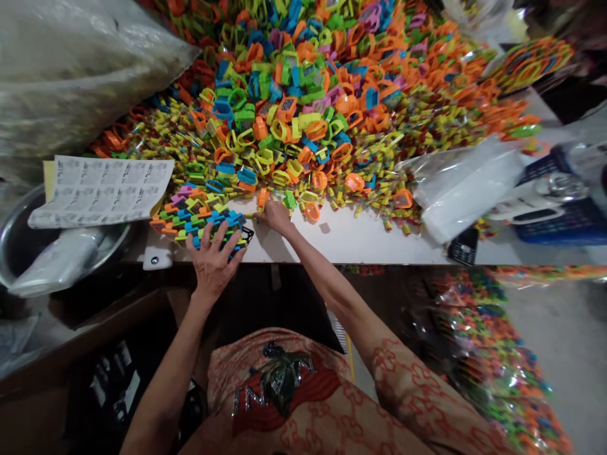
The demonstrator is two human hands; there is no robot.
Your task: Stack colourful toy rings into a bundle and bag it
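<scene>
Two hands in head view. My left hand (213, 256) spreads wide over rows of coloured plastic pieces (190, 213); light, even pressure should suit, so rows stay aligned. My right hand (275, 216) curls narrow just beside rows, loose pile (294, 126) beyond; cannot tell what it pinches. White tabletop (370, 240) beneath grip; sticker sheet (109, 189), metal bowl (9, 253) leftward; bagged pieces (493, 354) low, far right.

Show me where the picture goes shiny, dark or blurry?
Head view: bright glints on the clear bags at lower right; head view: dim below the white table; head view: a soft shadow beside the right hand; head view: upper right corner looks blurry.
</scene>
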